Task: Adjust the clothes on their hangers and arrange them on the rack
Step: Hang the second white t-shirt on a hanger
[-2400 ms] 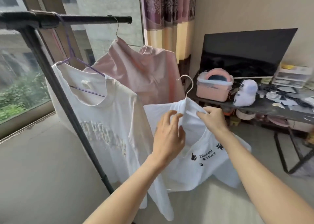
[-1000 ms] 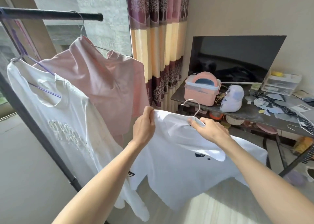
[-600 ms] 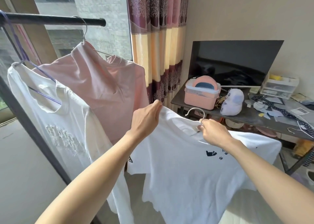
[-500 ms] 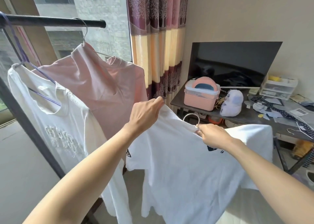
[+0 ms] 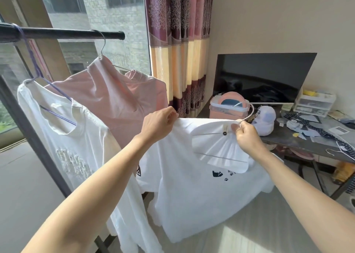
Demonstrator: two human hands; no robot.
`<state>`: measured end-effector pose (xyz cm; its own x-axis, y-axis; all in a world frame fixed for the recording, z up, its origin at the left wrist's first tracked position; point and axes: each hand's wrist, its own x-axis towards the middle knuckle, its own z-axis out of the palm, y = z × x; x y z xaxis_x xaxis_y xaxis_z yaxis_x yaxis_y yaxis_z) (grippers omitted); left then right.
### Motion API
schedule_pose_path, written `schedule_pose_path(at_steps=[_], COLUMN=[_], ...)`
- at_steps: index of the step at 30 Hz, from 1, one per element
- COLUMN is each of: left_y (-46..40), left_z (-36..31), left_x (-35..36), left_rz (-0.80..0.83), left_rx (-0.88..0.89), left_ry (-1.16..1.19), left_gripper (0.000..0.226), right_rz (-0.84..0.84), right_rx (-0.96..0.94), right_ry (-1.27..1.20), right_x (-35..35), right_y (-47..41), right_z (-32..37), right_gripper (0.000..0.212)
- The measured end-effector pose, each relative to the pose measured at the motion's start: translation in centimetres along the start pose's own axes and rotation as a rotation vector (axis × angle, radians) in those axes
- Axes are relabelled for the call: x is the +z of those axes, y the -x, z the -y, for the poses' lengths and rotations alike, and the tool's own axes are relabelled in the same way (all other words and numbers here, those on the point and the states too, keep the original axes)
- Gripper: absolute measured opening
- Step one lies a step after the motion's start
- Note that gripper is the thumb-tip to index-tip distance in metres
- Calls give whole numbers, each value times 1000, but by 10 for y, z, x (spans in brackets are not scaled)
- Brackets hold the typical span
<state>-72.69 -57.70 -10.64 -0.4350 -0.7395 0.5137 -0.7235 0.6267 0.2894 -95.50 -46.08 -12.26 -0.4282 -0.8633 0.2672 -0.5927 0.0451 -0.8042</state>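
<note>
Shoulder fabric of a white T-shirt (image 5: 192, 191) is pinched by the left hand (image 5: 157, 125), while the neck of its wire hanger (image 5: 247, 112) is gripped by the right hand (image 5: 246, 135), so the shirt is held spread between the hands. To the left of the left hand, a pink top (image 5: 115, 99) and another white shirt (image 5: 76, 147) are hung on the black rack (image 5: 67, 34); beyond the right hand, a cluttered bench (image 5: 307, 141) is seen.

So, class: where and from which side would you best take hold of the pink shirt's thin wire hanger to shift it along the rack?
Grip the thin wire hanger by its bare hook neck, from the rail's open end: the pink shirt covers everything below.
</note>
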Motion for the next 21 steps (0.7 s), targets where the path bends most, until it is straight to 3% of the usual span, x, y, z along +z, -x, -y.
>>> schedule_pose_path(at_steps=[5,7,11,14,18,21], left_y=[11,24,47,46,36,34], left_z=[9,10,5,9,10,10], left_x=[5,11,25,35,36,35], left_rz=[-139,-163,-45,26,-65,-21], left_rx=[-140,-88,208,122,43,83], left_ry=[164,223,92,84,251,276], left_gripper=[15,17,49,61,17,27], right_rz=[-60,-67,-96,-92,-43,0], right_rx=[2,23,108,121,102,98], right_ry=[1,10,-35,-33,48,115], right_x=[7,8,7,2,-5,-11], right_y=[-4,-5,-11,-13,-10,-9], right_z=[1,-1,-2,-2,-5,-8], right_gripper=[24,22,22,23,21,19])
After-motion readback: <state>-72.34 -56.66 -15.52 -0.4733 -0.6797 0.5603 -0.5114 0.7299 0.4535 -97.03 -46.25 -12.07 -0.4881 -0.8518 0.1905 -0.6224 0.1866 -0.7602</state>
